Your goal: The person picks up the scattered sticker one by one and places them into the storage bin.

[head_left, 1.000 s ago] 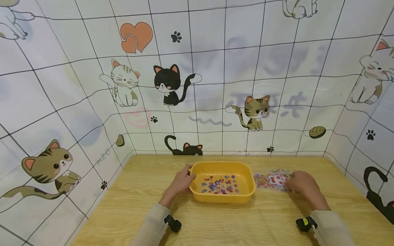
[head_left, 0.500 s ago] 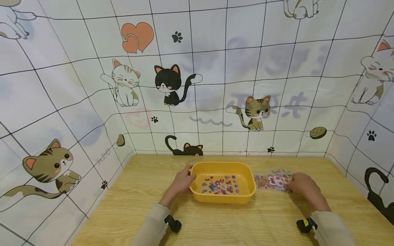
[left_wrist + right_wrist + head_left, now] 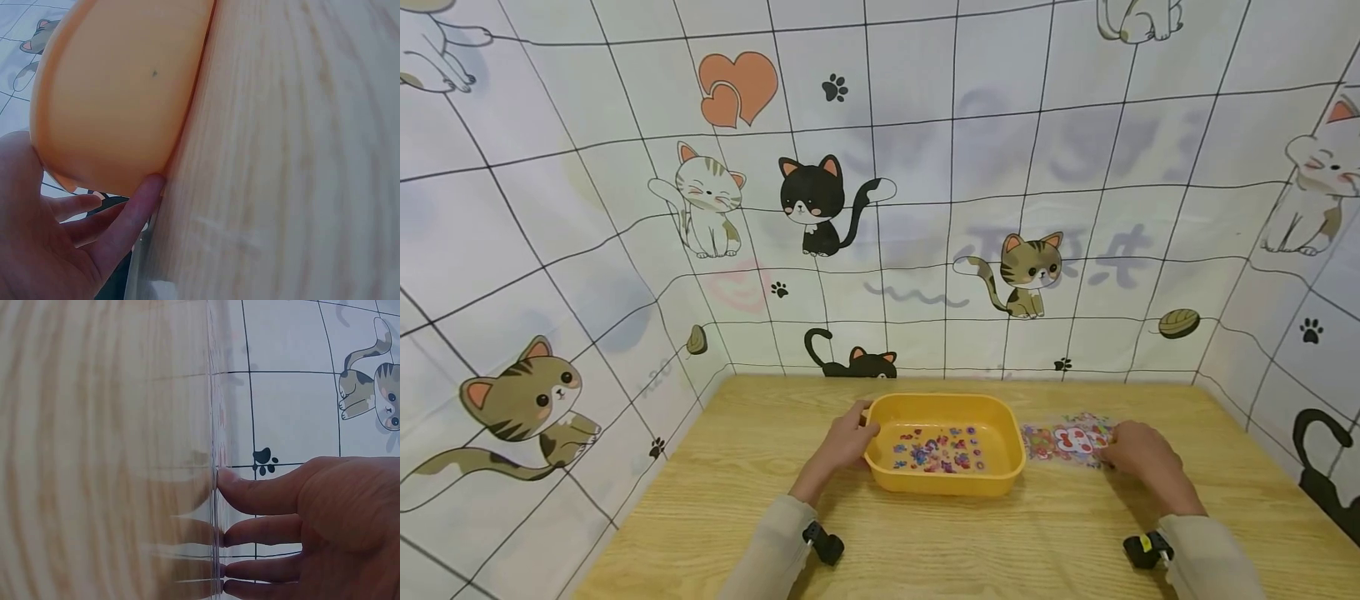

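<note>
A yellow plastic tub (image 3: 943, 483) stands on the table with several small, colourful pieces (image 3: 936, 450) lying on its floor. My left hand (image 3: 847, 437) holds the tub's left end, thumb over the rim and fingers against the outer wall, as the left wrist view also shows. To the right of the tub lies a flat, clear plastic sheet (image 3: 1071, 440) printed with colourful figures, a white-and-red one in its middle. My right hand (image 3: 1144, 458) rests at the sheet's right end. In the right wrist view its thumb and straight fingertips touch the film at table level.
The pale wood table (image 3: 940, 542) ends at a white tiled-pattern cloth wall (image 3: 917, 233) with printed cats, which also rises on the left and right. Black cameras are strapped to both wrists.
The view has shifted slightly. Both hands, the tub and the plastic sheet keep their places relative to each other.
</note>
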Available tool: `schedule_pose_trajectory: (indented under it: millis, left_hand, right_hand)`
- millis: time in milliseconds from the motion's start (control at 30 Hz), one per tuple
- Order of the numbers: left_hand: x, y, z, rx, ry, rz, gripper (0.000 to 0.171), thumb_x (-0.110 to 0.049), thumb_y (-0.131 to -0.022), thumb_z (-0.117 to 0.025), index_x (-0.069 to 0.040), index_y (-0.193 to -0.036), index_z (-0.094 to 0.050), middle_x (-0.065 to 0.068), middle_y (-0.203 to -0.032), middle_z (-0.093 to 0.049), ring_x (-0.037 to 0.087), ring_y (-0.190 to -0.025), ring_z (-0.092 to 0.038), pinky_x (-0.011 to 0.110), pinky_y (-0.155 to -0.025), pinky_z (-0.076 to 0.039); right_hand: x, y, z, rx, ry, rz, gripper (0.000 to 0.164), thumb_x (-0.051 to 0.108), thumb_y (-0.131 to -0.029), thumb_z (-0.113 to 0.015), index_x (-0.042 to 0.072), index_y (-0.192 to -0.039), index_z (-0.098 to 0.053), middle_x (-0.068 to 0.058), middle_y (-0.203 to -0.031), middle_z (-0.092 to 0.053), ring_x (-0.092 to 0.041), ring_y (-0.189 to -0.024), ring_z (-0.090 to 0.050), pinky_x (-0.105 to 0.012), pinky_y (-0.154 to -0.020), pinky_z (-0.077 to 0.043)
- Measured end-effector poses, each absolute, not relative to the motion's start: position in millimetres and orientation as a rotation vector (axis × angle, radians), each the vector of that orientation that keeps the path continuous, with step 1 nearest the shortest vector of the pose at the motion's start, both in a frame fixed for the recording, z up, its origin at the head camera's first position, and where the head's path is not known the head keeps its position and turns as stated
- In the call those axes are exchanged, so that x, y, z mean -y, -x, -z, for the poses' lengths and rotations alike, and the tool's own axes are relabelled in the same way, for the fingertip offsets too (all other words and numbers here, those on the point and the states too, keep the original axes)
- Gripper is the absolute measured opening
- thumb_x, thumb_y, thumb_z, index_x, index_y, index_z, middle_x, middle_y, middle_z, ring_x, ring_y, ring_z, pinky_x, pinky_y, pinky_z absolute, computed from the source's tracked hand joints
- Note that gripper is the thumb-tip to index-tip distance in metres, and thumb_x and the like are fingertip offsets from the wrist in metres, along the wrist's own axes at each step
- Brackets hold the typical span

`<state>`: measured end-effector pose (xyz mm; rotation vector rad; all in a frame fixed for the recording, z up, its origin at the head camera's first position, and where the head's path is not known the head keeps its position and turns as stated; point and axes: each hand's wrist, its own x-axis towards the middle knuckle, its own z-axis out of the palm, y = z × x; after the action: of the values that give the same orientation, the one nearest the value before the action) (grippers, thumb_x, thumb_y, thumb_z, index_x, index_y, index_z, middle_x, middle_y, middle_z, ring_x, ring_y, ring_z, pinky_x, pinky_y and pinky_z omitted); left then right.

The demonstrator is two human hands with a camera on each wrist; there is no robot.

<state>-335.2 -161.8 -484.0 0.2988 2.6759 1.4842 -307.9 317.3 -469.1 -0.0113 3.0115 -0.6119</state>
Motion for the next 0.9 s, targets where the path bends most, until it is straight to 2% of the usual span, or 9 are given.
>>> schedule_pose_trajectory:
  millis: [467,733,900]
  left_hand:
    - [162.6,336.1,484.2,-2.685,-0.305,-1.477,0.052,-0.024,-0.100,-0.053,-0.012,-0.151,-0.046,0.023,-0.121,-0.063,0.023,-0.085,-0.069,0.035,-0.058,-0.066]
    - [162.7,337.7,485.4,-2.716,-0.323,-1.444,0.053,-0.024,-0.099,-0.055,-0.010,-0.150,-0.047,0.022,-0.120,-0.064,0.023,-0.088,-0.069,0.035,-0.062,-0.067]
    - [162.1,336.3,485.7,-2.692,-0.320,-1.478,0.053,-0.023,-0.099,-0.056,-0.010,-0.149,-0.047,0.023,-0.118,-0.063,0.024,-0.085,-0.069,0.037,-0.058,-0.066]
  right_hand:
    - [-310.2,306.1,466.9,-3.038,0.021,0.587,0.041,0.021,-0.093,-0.069,0.016,-0.056,-0.052,0.006,-0.054,-0.037,-0.012,-0.053,-0.033,-0.025,-0.052,-0.029]
    - [-308.8,306.4,469.4,-3.074,0.020,0.558,0.043,0.022,-0.093,-0.070,0.016,-0.055,-0.052,0.005,-0.054,-0.039,-0.013,-0.054,-0.036,-0.025,-0.051,-0.029]
    - [-307.9,305.9,468.8,-3.076,-0.031,0.577,0.042,0.023,-0.092,-0.072,0.015,-0.055,-0.053,0.005,-0.055,-0.040,-0.013,-0.055,-0.037,-0.025,-0.050,-0.030]
